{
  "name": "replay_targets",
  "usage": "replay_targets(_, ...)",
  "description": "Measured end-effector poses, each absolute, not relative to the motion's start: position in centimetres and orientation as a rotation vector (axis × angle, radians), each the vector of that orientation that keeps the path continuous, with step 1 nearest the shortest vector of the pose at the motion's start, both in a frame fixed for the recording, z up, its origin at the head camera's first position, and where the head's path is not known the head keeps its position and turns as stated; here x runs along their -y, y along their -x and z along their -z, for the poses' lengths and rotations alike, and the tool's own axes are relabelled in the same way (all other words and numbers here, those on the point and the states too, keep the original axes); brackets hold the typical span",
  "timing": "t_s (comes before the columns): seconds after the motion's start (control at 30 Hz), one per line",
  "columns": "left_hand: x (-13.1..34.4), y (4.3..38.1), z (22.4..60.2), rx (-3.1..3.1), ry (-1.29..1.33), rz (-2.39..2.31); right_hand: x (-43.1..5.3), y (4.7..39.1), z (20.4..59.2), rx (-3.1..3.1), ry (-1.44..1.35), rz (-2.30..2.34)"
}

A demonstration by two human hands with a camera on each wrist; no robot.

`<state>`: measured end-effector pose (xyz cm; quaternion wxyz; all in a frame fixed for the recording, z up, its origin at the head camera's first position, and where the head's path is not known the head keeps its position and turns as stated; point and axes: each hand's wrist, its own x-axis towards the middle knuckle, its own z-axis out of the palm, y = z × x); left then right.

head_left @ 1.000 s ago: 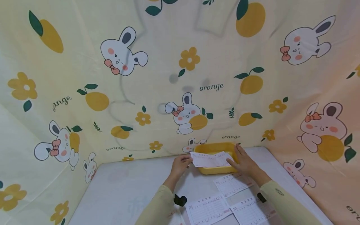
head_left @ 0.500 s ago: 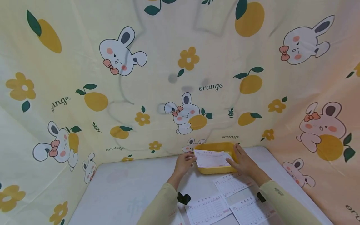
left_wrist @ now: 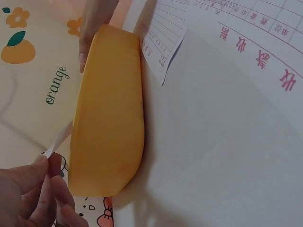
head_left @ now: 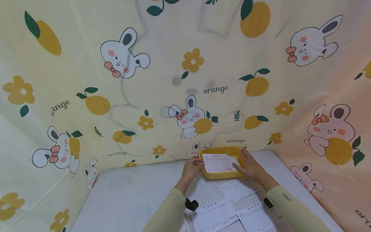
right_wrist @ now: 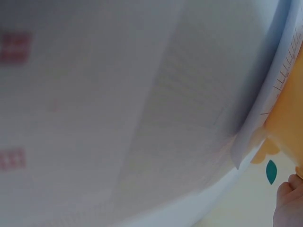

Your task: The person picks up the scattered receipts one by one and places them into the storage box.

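Note:
A shallow yellow plastic bin (head_left: 223,176) stands at the back of the table. Over its opening lies a printed receipt slip (head_left: 215,164), and a second white paper edge shows at its right. My left hand (head_left: 191,170) pinches the slip's left edge between thumb and fingers; the left wrist view shows this white edge (left_wrist: 59,140) beside the bin wall (left_wrist: 111,113). On the other side, my right hand (head_left: 255,167) holds the bin's right end, fingers along the outside and thumb over the rim towards the paper. Only part of this hand (right_wrist: 289,201) appears in the right wrist view.
Several receipt sheets lie on the white table in front of the bin: one close to it (head_left: 240,190), one nearer the front (head_left: 214,216) and one under the right forearm (head_left: 259,216). A patterned curtain (head_left: 162,96) hangs right behind the table.
The left hand has moved a little to the right with the slip, which now lies flatter and further over the bin. The right hand has stayed at the bin's right end.

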<state>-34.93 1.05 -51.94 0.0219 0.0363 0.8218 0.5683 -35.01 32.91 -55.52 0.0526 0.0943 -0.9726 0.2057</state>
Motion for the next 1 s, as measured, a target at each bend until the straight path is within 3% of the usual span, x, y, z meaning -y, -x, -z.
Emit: replay_targets(1.0,0.1,35.2,53.4,-2.617,-0.132,-1.752,-32.9,34.9,55.4,2.958,-0.288,-0.626)
